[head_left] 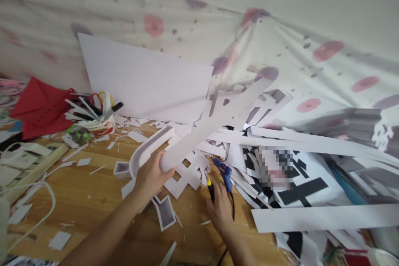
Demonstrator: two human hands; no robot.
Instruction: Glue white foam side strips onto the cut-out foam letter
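Observation:
My left hand (152, 176) is closed around the near end of a long white strip (212, 126), which slants up and away to the right. Close to that hand lie a curved white channel-shaped piece (156, 143) and small white box-like pieces (166, 212). In my right hand (220, 208) is a craft knife (211, 189) with a black and yellow handle, its thin tip pointing away from me over the wooden table. Just beyond my right fingers rests a blue hot glue gun (222, 170), its dark cord running under the right wrist. Cut-out white board (190, 174) lies between the hands.
A large white sheet (146, 79) leans on the flower-patterned wall cover. Left stand a cup (99, 126) of tools, red material (43, 108) and a power strip (31, 170) with a white cable. White strips (324, 218) and black-and-white sheets crowd the right. Scraps litter the table (102, 193).

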